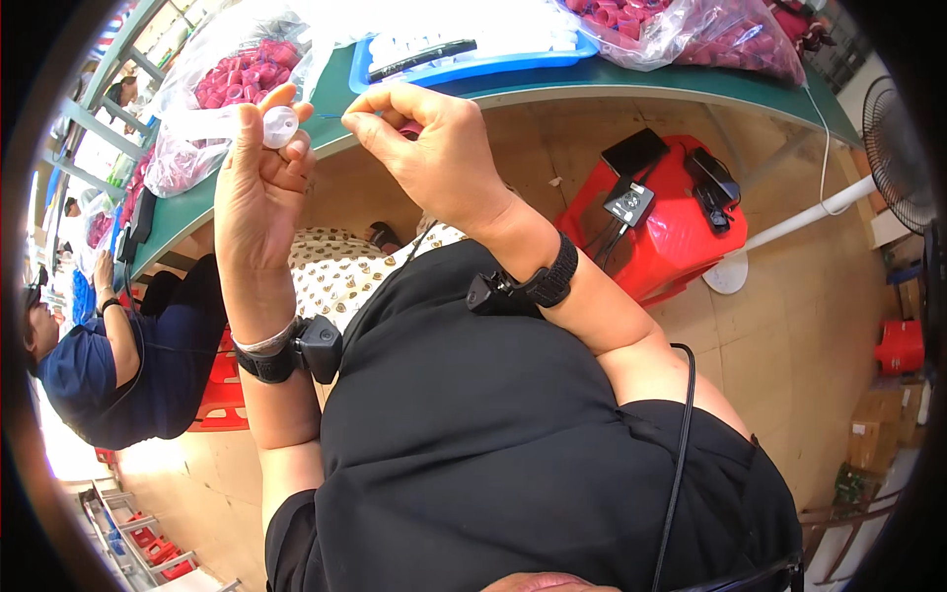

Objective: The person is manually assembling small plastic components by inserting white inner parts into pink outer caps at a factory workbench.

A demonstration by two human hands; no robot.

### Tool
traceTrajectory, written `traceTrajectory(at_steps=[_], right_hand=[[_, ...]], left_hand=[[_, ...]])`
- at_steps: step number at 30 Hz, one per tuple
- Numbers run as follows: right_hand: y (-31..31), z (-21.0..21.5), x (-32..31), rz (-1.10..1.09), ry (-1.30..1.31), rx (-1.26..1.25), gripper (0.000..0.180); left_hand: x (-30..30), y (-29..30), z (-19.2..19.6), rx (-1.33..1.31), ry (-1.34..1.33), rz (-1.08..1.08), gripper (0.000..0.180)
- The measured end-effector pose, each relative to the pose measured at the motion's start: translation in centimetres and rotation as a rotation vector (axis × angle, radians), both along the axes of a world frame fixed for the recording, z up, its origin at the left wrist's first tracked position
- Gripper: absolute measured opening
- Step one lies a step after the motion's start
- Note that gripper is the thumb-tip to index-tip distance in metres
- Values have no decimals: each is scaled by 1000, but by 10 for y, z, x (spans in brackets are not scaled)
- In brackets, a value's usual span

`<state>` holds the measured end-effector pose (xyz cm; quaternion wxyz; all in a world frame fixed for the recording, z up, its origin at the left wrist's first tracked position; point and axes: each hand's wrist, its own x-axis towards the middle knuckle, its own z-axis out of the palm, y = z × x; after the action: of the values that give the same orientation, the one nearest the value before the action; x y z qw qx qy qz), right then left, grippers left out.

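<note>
My left hand [258, 212] is raised at the table's edge, its thumb and fingers closed round a translucent white tube-like plastic piece. Its round end [280, 126], with a small hole in the middle, faces up toward me. Just to the right, my right hand [434, 148] pinches a thin blue strand or needle-like piece [329, 116] between thumb and forefinger. It points toward the white piece, with a gap between them. A dark red piece [410, 129] shows partly inside the curled fingers of the right hand.
On the green table [513, 91] stand a blue tray [483, 81] of white pieces with a black stick across it, and clear bags of dark red caps [252, 74] [631, 20]. A red stool [671, 237] bears devices and cables. A fan [893, 148] stands right; a co-worker [128, 365] sits left.
</note>
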<state>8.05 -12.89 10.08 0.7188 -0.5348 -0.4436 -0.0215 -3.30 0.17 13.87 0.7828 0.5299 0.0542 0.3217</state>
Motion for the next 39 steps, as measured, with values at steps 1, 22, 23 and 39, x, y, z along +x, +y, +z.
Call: traceTrajectory(at_steps=[1,22,23,39], right_hand=[[-1,2,-1,-6,-2,19,9],[-104,-19,109,183,-516,-857,12],[-115,-46,125,135,-549,-977,17],[-254,-135,228,120,-1435,-1734,7]], left_hand=[[-2,-2,2,-5,2,-2,47],[13,-5,-54,-290,199,-110,33],[16,-6,-55,-289,201,-153,33],[26,-3,-66,-365,226,-201,34]])
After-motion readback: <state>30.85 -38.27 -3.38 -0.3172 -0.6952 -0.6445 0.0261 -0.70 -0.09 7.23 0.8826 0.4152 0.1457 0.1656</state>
